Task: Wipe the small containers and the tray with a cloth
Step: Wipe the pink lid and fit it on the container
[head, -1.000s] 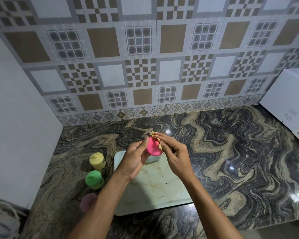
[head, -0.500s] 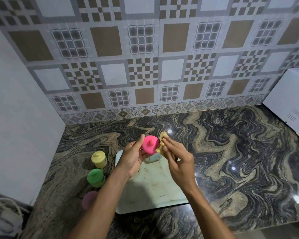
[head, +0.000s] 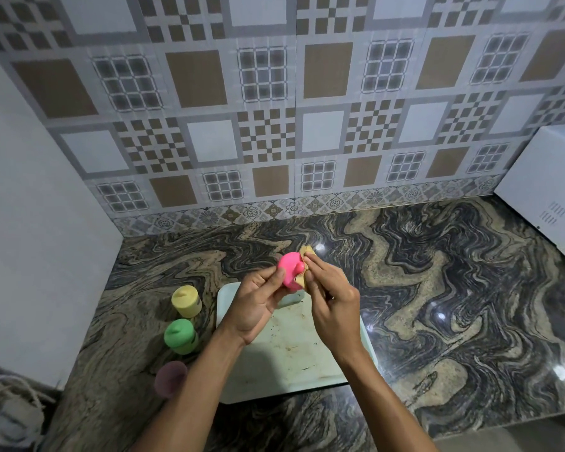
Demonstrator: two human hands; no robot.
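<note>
My left hand [head: 256, 305] grips a small pink container [head: 290, 270], held up above the far end of the pale tray [head: 291, 363]. My right hand [head: 331, 298] pinches a tan cloth [head: 307, 252] against the pink container's right side. The tray's surface carries brown stains. To the tray's left stand a yellow container [head: 186, 301], a green container [head: 179, 336] and a mauve container [head: 170, 380] in a row on the marble counter [head: 437, 305].
A white microwave [head: 545, 190] sits at the counter's right end. A white side wall [head: 40, 239] borders the left. The tiled backsplash [head: 274, 125] runs behind. Some cord and cloth [head: 7, 406] lie at the lower left, beyond the counter's edge.
The pink container has turned in my left hand, its knobbed top now facing me. The cloth has shifted from over its top to its right side.
</note>
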